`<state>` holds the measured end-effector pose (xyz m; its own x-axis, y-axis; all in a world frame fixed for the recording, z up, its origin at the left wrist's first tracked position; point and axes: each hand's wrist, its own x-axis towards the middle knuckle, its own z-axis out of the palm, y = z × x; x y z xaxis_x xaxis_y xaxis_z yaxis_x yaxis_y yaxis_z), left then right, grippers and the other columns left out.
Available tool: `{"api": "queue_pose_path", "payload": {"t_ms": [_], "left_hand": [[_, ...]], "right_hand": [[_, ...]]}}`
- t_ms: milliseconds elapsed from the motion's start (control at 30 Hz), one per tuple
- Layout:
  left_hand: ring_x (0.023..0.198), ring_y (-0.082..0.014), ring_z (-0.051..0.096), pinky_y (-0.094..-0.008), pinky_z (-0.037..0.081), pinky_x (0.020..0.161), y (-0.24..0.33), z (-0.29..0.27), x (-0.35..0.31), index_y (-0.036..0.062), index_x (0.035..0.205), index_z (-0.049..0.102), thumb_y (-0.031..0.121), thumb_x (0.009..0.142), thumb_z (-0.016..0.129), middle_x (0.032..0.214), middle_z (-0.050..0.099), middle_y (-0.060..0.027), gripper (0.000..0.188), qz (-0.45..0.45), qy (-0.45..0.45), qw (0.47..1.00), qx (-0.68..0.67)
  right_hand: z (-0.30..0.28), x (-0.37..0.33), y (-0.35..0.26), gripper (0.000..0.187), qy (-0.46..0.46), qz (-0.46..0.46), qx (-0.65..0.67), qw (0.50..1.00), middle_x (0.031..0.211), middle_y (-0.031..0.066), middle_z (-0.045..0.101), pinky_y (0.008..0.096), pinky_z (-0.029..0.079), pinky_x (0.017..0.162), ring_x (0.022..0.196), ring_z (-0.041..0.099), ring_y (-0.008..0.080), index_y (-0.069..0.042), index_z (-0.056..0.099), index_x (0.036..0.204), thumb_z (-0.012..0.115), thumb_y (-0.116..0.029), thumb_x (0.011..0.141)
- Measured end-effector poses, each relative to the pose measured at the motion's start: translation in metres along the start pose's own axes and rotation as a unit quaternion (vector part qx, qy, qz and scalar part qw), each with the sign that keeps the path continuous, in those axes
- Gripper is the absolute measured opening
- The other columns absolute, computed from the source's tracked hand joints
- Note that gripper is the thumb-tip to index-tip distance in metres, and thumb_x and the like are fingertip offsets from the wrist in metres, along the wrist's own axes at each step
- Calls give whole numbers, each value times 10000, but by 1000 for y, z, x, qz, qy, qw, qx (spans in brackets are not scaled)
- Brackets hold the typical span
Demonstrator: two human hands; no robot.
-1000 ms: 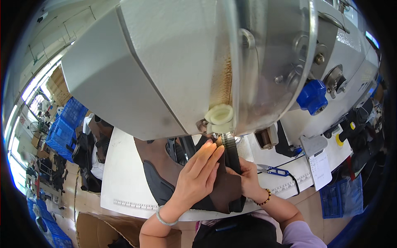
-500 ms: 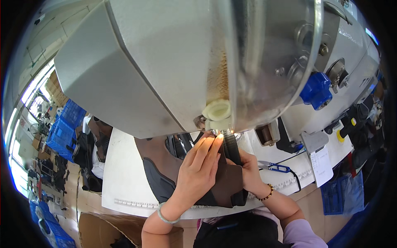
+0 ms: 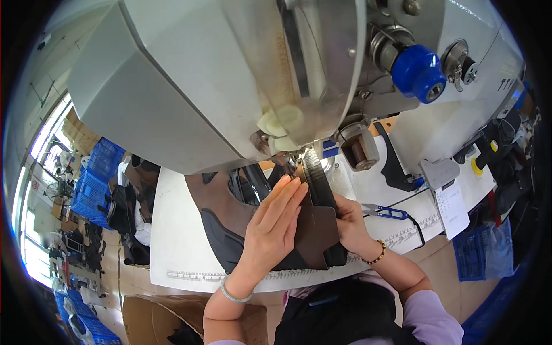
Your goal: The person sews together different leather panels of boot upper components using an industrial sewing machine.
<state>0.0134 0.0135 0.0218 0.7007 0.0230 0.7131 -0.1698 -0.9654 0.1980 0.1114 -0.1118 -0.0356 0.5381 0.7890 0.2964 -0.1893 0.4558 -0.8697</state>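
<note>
On the brown-and-black workpiece [image 3: 318,230], the left hand [image 3: 273,227] lies open, fingers straight and together; the right hand [image 3: 353,228] touches its right edge, fingertips hidden, so I can't tell if they grip. The piece lies on the white table [image 3: 175,230] under a grey sewing machine [image 3: 172,109], blue-handled snips [image 3: 393,213] to the right.

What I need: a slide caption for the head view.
Left hand on brown material, right hand at its edge, sewing machine ahead.
</note>
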Motion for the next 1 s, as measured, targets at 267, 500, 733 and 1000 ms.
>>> {"api": "queue_pose_path", "payload": {"t_ms": [267, 500, 733, 1000], "left_hand": [[1115, -258, 520, -331, 470, 885, 4, -1, -2, -5, 1113, 583, -57, 761, 569, 1175, 539, -88, 356, -2, -3, 1000, 30], [1113, -259, 522, -328, 473, 885, 6, 2, -3, -9, 1111, 581, -66, 748, 568, 1169, 540, -92, 367, -19, 6, 1000, 13], [1096, -261, 534, -328, 478, 882, 3, 0, -1, -5, 1094, 592, -75, 734, 574, 1161, 542, -96, 367, -11, 13, 1000, 12], [1115, -288, 511, -346, 472, 885, 0, 0, 4, -4, 1156, 547, -53, 751, 579, 1190, 504, -100, 409, -32, -2, 999, 12]], "right_hand": [[6, -1, 1, 343, 12, -14, 21, 1000, 1045, 33, 584, 202, 439, 777, 904, 520, 57, 41, 495, 1184, 550, -11, 849], [2, -3, -2, 338, 14, -14, -3, 1000, 1041, 40, 586, 207, 441, 781, 908, 523, 62, 41, 495, 1181, 549, -20, 853], [10, 0, -4, 336, 19, -28, 2, 999, 1032, 44, 591, 214, 446, 781, 912, 530, 69, 39, 494, 1180, 549, -22, 854], [6, 11, -7, 309, 30, -7, 1, 1000, 1014, 42, 596, 208, 448, 756, 885, 533, 61, 39, 504, 1146, 558, -29, 849]]}}
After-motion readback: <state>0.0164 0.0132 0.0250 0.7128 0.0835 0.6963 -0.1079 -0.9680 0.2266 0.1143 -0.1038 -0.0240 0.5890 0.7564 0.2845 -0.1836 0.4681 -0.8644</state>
